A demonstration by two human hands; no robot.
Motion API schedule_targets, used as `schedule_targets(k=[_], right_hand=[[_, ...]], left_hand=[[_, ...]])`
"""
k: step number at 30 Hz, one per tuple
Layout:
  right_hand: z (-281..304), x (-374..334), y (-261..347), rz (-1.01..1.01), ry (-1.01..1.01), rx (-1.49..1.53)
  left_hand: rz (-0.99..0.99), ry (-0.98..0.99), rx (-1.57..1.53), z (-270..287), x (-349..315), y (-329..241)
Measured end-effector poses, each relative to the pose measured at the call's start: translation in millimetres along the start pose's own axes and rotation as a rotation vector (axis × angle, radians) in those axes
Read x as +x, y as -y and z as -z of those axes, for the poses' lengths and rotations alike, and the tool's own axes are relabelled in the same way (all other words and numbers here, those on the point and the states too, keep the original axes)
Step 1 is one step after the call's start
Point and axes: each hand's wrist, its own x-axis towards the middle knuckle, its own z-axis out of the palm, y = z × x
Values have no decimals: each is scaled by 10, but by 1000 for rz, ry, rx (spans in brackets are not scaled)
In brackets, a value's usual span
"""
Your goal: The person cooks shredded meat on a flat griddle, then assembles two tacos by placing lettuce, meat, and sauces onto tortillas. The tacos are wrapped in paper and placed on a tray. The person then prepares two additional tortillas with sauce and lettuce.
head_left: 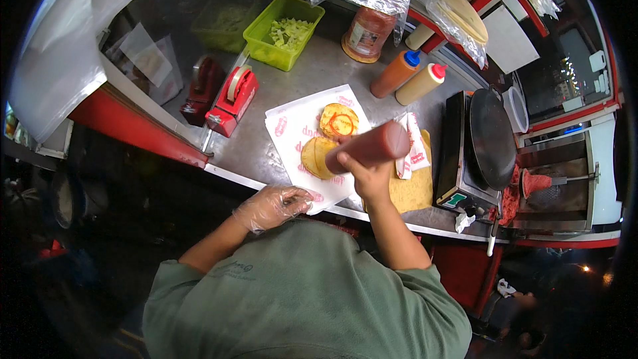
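Note:
My right hand [365, 176] is bare and wraps round a dark red sauce squeeze bottle [379, 144]. The bottle is tipped over the bun, its broad base toward the upper right; its nozzle end is hidden. Beneath it lies printed white wrapping paper [282, 126]. On the paper sit two bun halves: the farther one [339, 123] carries a ring of red sauce, and the nearer one [316, 157] is partly covered by the bottle. My left hand [272, 207], in a clear plastic glove, rests at the paper's near edge with fingers curled; whether they grip anything is unclear.
Behind the paper are a green tub [282, 30] of chopped lettuce, a large jar [369, 34], an orange bottle [397, 73] and a cream bottle [421, 84]. A red tape dispenser [232, 101] stands left. Right are a wrapped packet [415, 149] and a round black griddle [492, 139].

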Motion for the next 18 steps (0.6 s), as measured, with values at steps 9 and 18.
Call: schedule_targets(k=[9, 18], right_hand=[[195, 135, 95, 234, 384, -216], [998, 1050, -437, 57, -305, -389]], left_hand=[[10, 107, -1238, -193, 750, -411], [-512, -785, 278, 631, 2334, -1297]])
